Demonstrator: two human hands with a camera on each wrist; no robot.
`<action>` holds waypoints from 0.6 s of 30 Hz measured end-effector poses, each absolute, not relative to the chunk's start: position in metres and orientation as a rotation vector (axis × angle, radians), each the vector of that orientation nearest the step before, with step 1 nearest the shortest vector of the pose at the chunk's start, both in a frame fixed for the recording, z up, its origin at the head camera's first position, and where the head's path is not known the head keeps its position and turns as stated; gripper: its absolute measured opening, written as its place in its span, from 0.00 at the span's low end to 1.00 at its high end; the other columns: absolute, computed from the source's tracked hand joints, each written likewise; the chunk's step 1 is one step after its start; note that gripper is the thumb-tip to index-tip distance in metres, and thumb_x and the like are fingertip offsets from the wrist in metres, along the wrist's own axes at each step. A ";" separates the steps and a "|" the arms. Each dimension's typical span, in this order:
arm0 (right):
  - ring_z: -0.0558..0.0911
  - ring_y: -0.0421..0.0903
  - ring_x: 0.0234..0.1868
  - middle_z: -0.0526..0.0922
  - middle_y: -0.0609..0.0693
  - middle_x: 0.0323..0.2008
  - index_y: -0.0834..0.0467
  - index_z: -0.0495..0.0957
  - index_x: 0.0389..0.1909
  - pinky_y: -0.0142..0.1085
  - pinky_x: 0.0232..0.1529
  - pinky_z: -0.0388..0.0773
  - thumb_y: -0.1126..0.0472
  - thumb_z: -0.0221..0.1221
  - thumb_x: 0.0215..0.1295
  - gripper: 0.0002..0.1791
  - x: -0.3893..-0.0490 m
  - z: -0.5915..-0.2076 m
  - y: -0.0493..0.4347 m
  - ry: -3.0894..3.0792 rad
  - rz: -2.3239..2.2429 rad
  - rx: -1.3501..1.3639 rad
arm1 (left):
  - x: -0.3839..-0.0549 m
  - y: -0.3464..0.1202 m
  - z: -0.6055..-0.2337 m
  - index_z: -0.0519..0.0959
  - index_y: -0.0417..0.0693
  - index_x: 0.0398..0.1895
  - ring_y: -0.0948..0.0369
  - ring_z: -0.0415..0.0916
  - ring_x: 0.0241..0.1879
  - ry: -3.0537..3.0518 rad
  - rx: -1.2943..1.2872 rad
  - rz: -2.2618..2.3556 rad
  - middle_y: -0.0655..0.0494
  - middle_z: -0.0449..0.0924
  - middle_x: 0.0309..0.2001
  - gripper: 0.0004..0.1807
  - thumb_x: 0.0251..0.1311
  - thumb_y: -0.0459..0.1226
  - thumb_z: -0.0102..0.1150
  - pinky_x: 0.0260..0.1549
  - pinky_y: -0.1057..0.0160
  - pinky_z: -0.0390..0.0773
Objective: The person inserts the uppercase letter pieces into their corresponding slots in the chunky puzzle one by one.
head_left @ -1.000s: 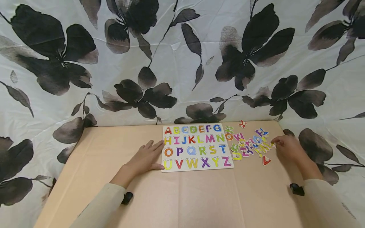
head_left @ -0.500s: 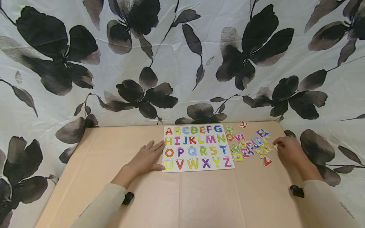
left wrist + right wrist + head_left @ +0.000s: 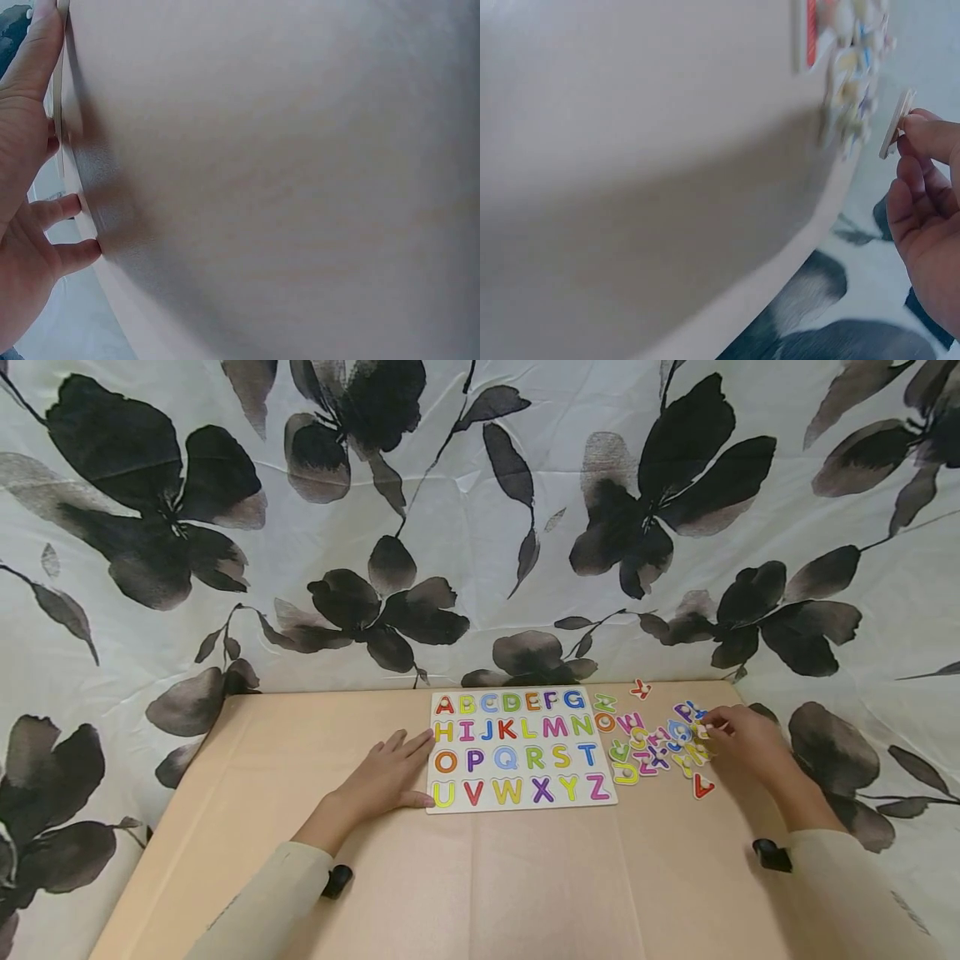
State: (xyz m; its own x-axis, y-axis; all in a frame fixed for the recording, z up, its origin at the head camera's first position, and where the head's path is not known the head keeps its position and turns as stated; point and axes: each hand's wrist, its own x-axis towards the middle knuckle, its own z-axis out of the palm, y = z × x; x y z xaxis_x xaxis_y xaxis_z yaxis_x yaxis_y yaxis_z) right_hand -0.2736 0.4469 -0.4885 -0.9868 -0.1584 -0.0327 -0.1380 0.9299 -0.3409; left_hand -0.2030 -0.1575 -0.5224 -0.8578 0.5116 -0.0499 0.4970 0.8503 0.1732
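A white alphabet puzzle board (image 3: pixel 491 772) with coloured letters A to Z lies flat on the table. My left hand (image 3: pixel 378 777) rests at its left edge with fingers spread, and in the left wrist view the thumb (image 3: pixel 39 56) lies along that edge. To the board's right is a loose heap of letter puzzle pieces (image 3: pixel 657 752), some with small knobs. Over the heap's right side, my right hand (image 3: pixel 750 745) pinches one thin letter piece (image 3: pixel 897 126) between thumb and forefinger. It is seen edge-on in the right wrist view, raised off the table; which letter it is stays hidden.
A red letter piece (image 3: pixel 702 786) lies in front of the heap, and another red one (image 3: pixel 641 688) sits near the table's back edge. The tan table (image 3: pixel 540 885) ends close beyond the board, where a white cloth with dark flowers (image 3: pixel 517 552) hangs.
My right hand has moved left and slightly up in the head view, from the heap's right edge to over its pieces. The left hand and the board have stayed in place.
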 end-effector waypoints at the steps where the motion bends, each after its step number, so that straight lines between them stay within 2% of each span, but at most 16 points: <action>1: 0.79 0.59 0.44 0.82 0.64 0.45 0.65 0.81 0.53 0.50 0.39 0.75 0.63 0.61 0.73 0.13 -0.274 -0.486 0.442 3.013 -0.545 -0.226 | -0.203 -0.158 -0.522 0.57 0.46 0.82 0.34 0.57 0.76 2.933 0.803 0.239 0.51 0.56 0.82 0.58 0.56 0.70 0.62 0.67 0.28 0.66; 7: 0.78 0.57 0.43 0.82 0.63 0.43 0.66 0.81 0.52 0.46 0.41 0.79 0.63 0.63 0.72 0.13 -0.281 -0.484 0.417 2.992 -0.635 -0.295 | -0.202 -0.158 -0.523 0.58 0.45 0.82 0.33 0.57 0.76 2.931 0.795 0.256 0.50 0.57 0.82 0.58 0.56 0.69 0.63 0.67 0.28 0.65; 18: 0.78 0.49 0.38 0.83 0.53 0.37 0.61 0.82 0.46 0.39 0.38 0.77 0.60 0.65 0.71 0.09 -0.287 -0.486 0.365 2.992 -0.687 -0.424 | -0.201 -0.156 -0.523 0.57 0.45 0.82 0.33 0.56 0.76 2.927 0.785 0.245 0.50 0.55 0.82 0.58 0.57 0.69 0.62 0.68 0.29 0.65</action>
